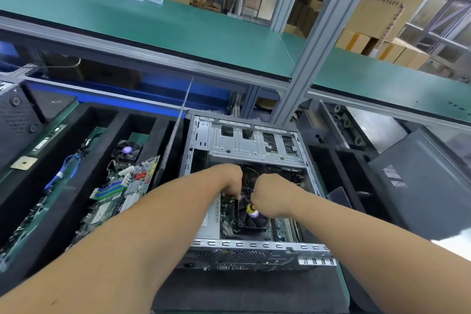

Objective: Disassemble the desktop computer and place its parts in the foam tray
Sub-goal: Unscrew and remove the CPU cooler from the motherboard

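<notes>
The open desktop case [244, 135] lies on its side in the middle, its motherboard and a black cooler fan [248, 222] still inside. My left hand [229, 181] reaches down into the case, and its fingertips touch the fan frame's far left corner. My right hand [270, 197] hovers over the fan with its fingers curled round a yellow-handled tool [251, 208]. The tool's tip is hidden. The black foam tray [84, 120] on the left holds a motherboard [119, 191], another fan [126, 150], a blue cable [63, 171] and a small chip [24, 162].
A dark side panel [420, 181] leans at the right next to more black foam slots [339, 160]. A grey post [313, 46] rises behind the case. A green shelf [153, 23] runs overhead, and a thin metal panel [178, 122] stands between tray and case.
</notes>
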